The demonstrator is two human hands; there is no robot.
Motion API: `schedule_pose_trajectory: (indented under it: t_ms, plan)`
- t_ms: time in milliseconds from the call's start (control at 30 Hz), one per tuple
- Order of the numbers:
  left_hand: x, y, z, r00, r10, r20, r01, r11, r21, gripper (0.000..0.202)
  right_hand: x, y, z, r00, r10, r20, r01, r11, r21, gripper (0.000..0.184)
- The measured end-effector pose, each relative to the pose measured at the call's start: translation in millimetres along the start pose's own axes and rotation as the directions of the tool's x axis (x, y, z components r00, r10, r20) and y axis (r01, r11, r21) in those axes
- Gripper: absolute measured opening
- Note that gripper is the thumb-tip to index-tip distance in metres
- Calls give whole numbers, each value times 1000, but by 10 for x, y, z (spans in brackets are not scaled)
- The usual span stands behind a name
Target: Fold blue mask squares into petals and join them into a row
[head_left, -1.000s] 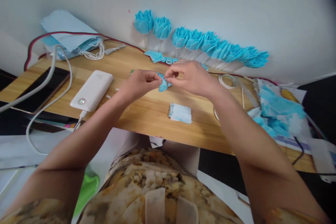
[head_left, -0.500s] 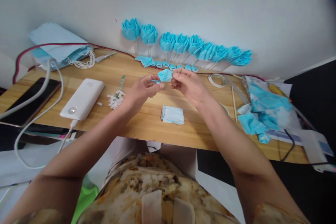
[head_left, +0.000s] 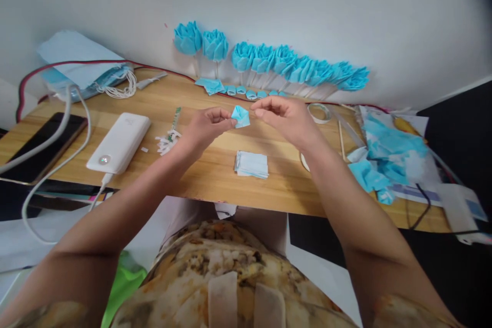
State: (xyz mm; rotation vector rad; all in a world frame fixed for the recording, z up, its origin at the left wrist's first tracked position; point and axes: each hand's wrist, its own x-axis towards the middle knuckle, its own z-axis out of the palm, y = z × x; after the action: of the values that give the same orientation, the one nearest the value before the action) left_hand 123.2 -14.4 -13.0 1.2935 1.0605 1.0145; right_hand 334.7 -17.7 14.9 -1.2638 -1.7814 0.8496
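Folding, seemingly; left hand [head_left: 207,125] pinches the blue piece [head_left: 241,117]; right hand [head_left: 288,119] curls just beside it, fingers nearly together (any pinch unclear); another crease would need both.

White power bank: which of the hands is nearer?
Left. The left hand is to the right of the power bank, pinching a folded blue piece; the right hand is farther right, past that piece.

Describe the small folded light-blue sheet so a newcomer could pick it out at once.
Find the long brown wooden table. Above its middle, the person's bare left hand pinches the small folded light-blue sheet. Unlike the blue petalled flowers behind, it is held and shows no stem.
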Motion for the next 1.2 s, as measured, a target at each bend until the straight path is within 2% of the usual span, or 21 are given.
schedule_pose_trajectory:
  t_ms: [167, 300, 533, 600, 700, 767, 833, 900, 967, 1067, 1200]
  plan:
    - [41, -34, -3, 999, 4, 38, -5, 1000, 26, 15, 48, 19, 5, 998, -53, 23, 55, 992, -115, 17]
    - [82, -102, -29, 998, 8, 55, -14, 993, 115, 17, 80, -13, -22, 997, -65, 33, 70, 982, -175, 19]
    - [90, -111, -6, 994, 34, 101, -62, 955, 291, 12, 141, -140, -10, 987, -36, 159, 65, 982, -179, 10]
    - [106, -70, -35, 993, 42, 113, -69, 966, 248, 11, 157, -134, -33, 990, -14, 142, 40, 982, -184, 10]
    - [160, -6, -139, 994, 88, 62, -96, 986, 138, 21, 176, -48, -135, 1000, -9, 29, 13, 991, -132, 9]
    - [200, 5, -219, 990, 138, 2, -135, 970, 201, 26, 184, 64, -215, 998, -11, -63, 9, 999, -46, 12]
    - [228, -21, -273, 982, 190, -2, -172, 892, 418, 25, 187, 201, -268, 995, 16, -98, -10, 999, 53, 13]
    - [239, -73, -286, 972, 223, 77, -218, 729, 649, 26, 184, 334, -273, 991, 86, -101, -73, 990, 122, 12]
    - [243, -131, -265, 960, 227, 166, -266, 549, 792, 32, 177, 442, -235, 982, 170, -79, -155, 973, 168, 12]
    - [263, -205, -224, 954, 206, 219, -281, 354, 892, 41, 166, 550, -138, 962, 272, -13, -263, 940, 219, 13]
    - [318, -298, -221, 948, 139, 285, -310, 221, 925, 42, 158, 635, -15, 925, 373, 70, -378, 893, 243, 14]
